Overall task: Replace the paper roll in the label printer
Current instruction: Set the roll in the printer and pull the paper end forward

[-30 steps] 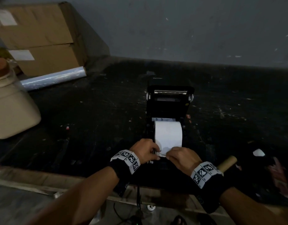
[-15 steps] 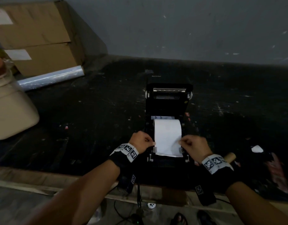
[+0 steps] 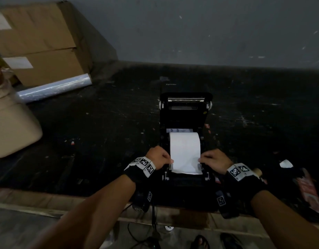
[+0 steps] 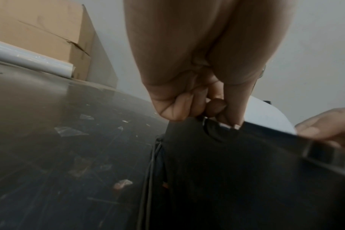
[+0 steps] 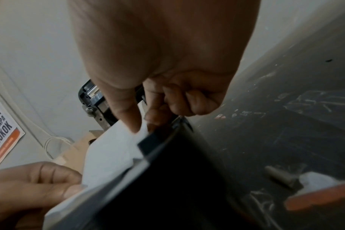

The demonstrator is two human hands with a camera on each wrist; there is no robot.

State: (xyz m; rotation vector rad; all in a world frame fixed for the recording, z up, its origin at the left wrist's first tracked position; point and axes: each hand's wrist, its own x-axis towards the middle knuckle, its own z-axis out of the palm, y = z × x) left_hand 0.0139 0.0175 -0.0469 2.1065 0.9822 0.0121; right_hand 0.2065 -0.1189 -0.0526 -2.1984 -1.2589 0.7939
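The black label printer (image 3: 184, 112) stands on the dark table with its lid raised. A white paper roll (image 3: 184, 146) sits in its bay, and the loose end (image 3: 186, 168) lies drawn forward over the front slot. My left hand (image 3: 168, 159) pinches the strip's left edge. My right hand (image 3: 201, 159) pinches its right edge. In the right wrist view my right thumb (image 5: 134, 123) lies on top of the paper (image 5: 112, 155), with the curled fingers beside the printer's wall. In the left wrist view my left fingers (image 4: 213, 112) curl at the printer body's (image 4: 246, 171) rim.
Cardboard boxes (image 3: 38, 42), a roll of clear film (image 3: 54, 88) and a beige container (image 3: 9, 126) stand at the left. Right of the printer lie an empty cardboard core (image 3: 258, 171), a white scrap (image 3: 285, 164) and a red packet (image 3: 309, 193). The table's front edge (image 3: 47, 200) is close below.
My hands were together at the paper's loose end. They have moved apart to its left and right edges, and the strip now lies flat over the printer's front.
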